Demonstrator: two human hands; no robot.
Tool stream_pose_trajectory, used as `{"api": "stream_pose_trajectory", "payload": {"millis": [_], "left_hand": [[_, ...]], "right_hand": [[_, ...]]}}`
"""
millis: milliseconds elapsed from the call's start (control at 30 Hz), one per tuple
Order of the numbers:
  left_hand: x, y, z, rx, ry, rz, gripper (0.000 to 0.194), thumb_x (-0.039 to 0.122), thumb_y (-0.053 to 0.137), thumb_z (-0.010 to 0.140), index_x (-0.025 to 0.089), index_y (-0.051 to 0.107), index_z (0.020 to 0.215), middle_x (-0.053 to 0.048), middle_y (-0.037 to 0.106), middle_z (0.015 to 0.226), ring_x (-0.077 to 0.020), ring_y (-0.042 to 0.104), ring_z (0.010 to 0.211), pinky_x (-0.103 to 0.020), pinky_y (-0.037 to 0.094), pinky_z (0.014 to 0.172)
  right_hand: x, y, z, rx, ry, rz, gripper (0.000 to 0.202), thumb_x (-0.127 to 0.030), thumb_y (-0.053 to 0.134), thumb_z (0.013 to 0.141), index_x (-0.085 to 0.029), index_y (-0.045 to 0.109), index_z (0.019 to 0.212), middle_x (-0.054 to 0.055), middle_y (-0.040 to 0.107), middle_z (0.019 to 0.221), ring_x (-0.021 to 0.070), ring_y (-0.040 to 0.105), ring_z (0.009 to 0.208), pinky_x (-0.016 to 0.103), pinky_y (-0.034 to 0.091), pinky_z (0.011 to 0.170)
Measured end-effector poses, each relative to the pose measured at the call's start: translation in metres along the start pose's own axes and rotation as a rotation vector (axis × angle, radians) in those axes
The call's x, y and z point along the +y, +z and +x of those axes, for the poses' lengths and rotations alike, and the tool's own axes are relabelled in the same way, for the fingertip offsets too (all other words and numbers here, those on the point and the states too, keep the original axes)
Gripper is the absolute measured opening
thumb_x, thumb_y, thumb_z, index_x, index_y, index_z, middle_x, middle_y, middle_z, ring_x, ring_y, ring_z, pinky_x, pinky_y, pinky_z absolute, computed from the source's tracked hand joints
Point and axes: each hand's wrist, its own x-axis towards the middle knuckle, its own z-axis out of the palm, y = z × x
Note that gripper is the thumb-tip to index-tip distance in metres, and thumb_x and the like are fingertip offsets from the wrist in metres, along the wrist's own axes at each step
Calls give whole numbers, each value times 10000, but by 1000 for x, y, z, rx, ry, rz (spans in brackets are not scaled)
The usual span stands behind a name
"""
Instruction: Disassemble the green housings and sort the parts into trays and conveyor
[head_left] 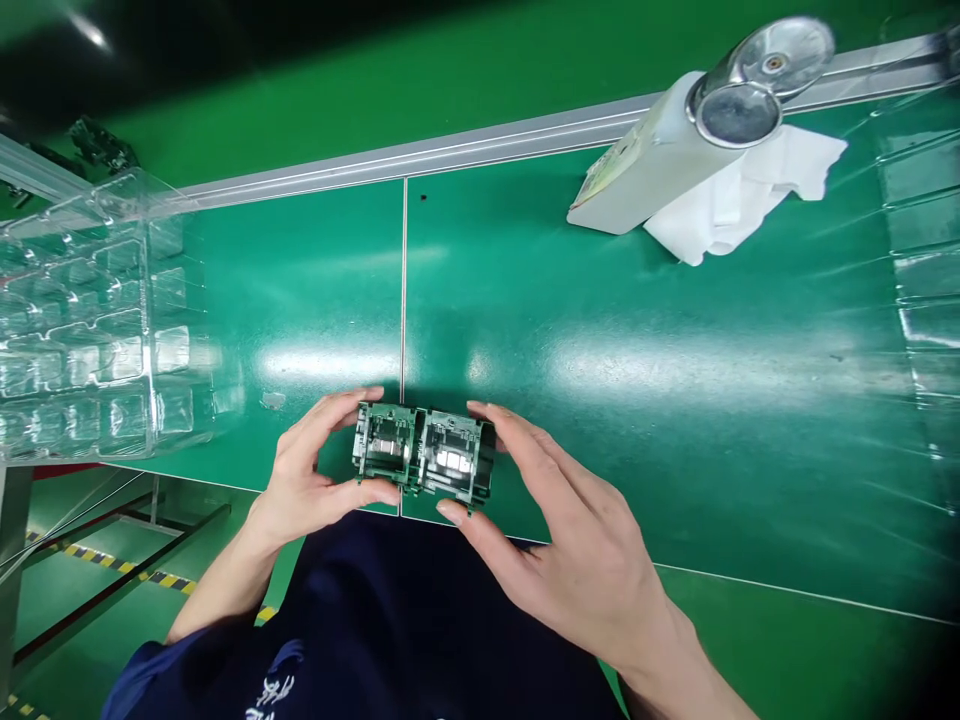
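Two dark, boxy electronic modules with open frames and shiny metal parts inside are side by side close to my body, above the table's front edge. My left hand (319,465) grips the left module (386,445), thumb on its near side and fingers at its far corner. The right module (454,458) is between the thumb and fingers of my right hand (566,520). The modules' facing sides are very close; whether they touch or are joined, I cannot tell. Their undersides are hidden.
Clear plastic trays (75,350) with pockets stand at the left, and more clear trays (930,260) lie at the far right. A white bottle with a metal top (652,150) is beside crumpled white paper (742,200). A metal rail (450,148) borders the green table (637,310) at the back.
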Motion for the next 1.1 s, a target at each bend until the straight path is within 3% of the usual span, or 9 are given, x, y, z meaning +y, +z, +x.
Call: {"api": "stream_pose_trajectory", "payload": {"millis": [167, 333, 500, 667, 767, 900, 1000, 1100], "left_hand": [[0, 1, -2, 52, -104, 31, 720, 581, 814, 596, 199, 648, 1184, -70, 732, 937, -160, 673, 734, -264, 596, 665], [2, 2, -4, 48, -196, -24, 708, 605, 817, 567, 217, 669, 1140, -31, 721, 859, -113, 621, 633, -212, 556, 618], [3, 1, -5, 17, -220, -50, 671, 533, 822, 626, 242, 631, 1200, -36, 727, 948, -133, 682, 717, -213, 582, 678], [10, 1, -2, -52, -181, -71, 671, 417, 808, 707, 254, 546, 1302, -84, 685, 1182, -210, 692, 1025, -314, 586, 906], [15, -2, 1, -100, -144, 39, 741, 413, 775, 749, 256, 450, 1396, -115, 652, 1245, -240, 649, 1130, -356, 578, 934], [19, -11, 11, -133, 88, 222, 702, 409, 725, 802, 218, 424, 1407, -147, 640, 1233, -249, 626, 1162, -395, 570, 950], [25, -23, 26, -82, 411, 417, 679, 329, 752, 793, 204, 441, 1383, -143, 645, 1214, -270, 591, 1210, -466, 542, 991], [32, -43, 43, 24, 751, 719, 471, 161, 779, 746, 267, 611, 1172, -57, 679, 1174, -227, 597, 1186, -470, 482, 1059]], "right_hand": [[3, -3, 0, -14, 65, 124, 461, -357, 595, 903, -157, 482, 1303, 101, 707, 1011, 186, 697, 731, 326, 621, 626], [3, -3, 0, 14, 77, 136, 412, -379, 608, 891, -169, 510, 1232, 57, 694, 877, 160, 651, 632, 308, 586, 568], [0, -3, 0, 9, 68, 113, 417, -354, 603, 890, -158, 497, 1242, 79, 700, 936, 183, 683, 730, 324, 607, 634], [0, -4, 0, -41, 85, 75, 450, -354, 578, 894, -161, 469, 1285, 109, 697, 1076, 222, 706, 894, 366, 622, 742], [0, -5, 1, -88, 103, 74, 487, -361, 584, 889, -185, 448, 1323, 113, 685, 1141, 245, 698, 976, 396, 620, 793], [2, -8, 4, -87, 13, 61, 526, -301, 587, 894, -207, 412, 1380, 120, 646, 1246, 268, 628, 1159, 441, 586, 917], [7, -16, 9, 45, -227, -47, 526, -201, 612, 873, -178, 428, 1366, 138, 643, 1261, 275, 535, 1284, 487, 535, 1002], [13, -35, 18, 202, -536, -323, 376, -105, 639, 835, -196, 556, 1190, 101, 698, 1179, 250, 494, 1323, 486, 477, 1072]]}}
